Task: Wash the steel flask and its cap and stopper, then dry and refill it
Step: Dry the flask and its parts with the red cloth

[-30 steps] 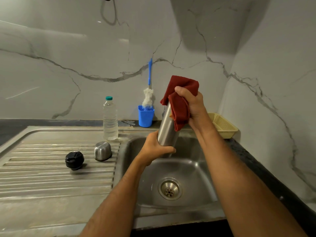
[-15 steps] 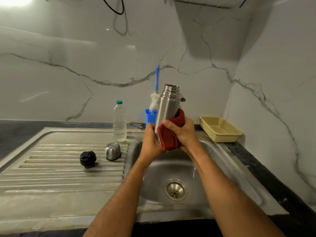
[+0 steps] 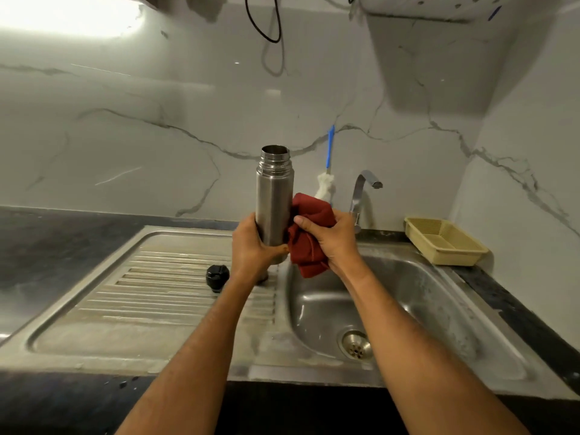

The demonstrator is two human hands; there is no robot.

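The open-mouthed cylindrical brushed-steel flask (image 3: 275, 196) stands upright above the ribbed steel drainboard (image 3: 150, 296), its base gripped by the left hand (image 3: 252, 246), the right hand (image 3: 332, 240) clutching a crumpled dark-red cloth (image 3: 309, 243) against it, black round stopper (image 3: 217, 277) nearby, marble-veined walls behind.

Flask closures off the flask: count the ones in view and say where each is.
1. The black stopper sits on the ribbed drainboard, left of the left hand that holds the steel flask. The steel cap may be hidden behind that hand.
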